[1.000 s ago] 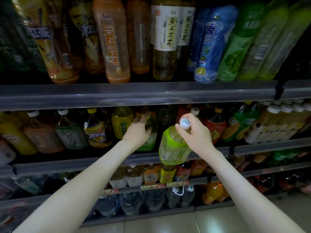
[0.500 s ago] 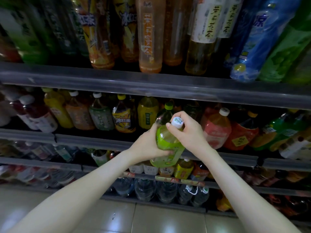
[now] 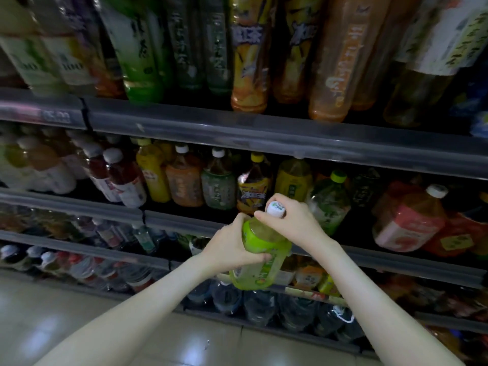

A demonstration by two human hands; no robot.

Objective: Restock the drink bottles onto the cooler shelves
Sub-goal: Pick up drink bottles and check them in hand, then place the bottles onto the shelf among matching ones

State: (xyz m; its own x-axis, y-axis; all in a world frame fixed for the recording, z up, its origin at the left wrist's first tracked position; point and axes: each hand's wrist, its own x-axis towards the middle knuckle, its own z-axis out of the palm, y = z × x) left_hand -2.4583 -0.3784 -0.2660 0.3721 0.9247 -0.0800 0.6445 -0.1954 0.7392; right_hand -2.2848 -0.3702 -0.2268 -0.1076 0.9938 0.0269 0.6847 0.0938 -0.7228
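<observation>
Nearest, low in the frame: both my forearms reach up over the pale floor tiles [image 3: 79, 313].

My left hand [image 3: 232, 247] is wrapped round the body of the green tea bottle [image 3: 261, 260], fingers curled across its label. My right hand [image 3: 293, 220] grips the top, fingertips closed round the white cap [image 3: 276, 208]. So both hands are holding the one bottle.

The bottle is in the air at frame centre, cap tilted up and away from me. It sits in front of the middle shelf rail [image 3: 184, 224] and is not on any shelf yet.

Behind it is the row to fill. A dark bottle with a yellow label [image 3: 253, 188] stands just left of my hands. A green-capped bottle [image 3: 330, 204] is just right of them and leans a bit. The slot between looks free, but my hands cover it and it's dark, so I can't be sure.

How to do it well, my call:
- Keep the left hand carrying the weight and let the right only steer by the cap.
- Lift the base above the rail lip before pushing in.
- Go in base first, then stand it upright with the label out.
- Watch the leaning green-capped bottle, since a knock could tip it into its neighbours.
- Let go only once the base sits flat.

Farthest, upper frame: the upper shelf rail [image 3: 264, 133] with tall bottles above it, blurred.
</observation>
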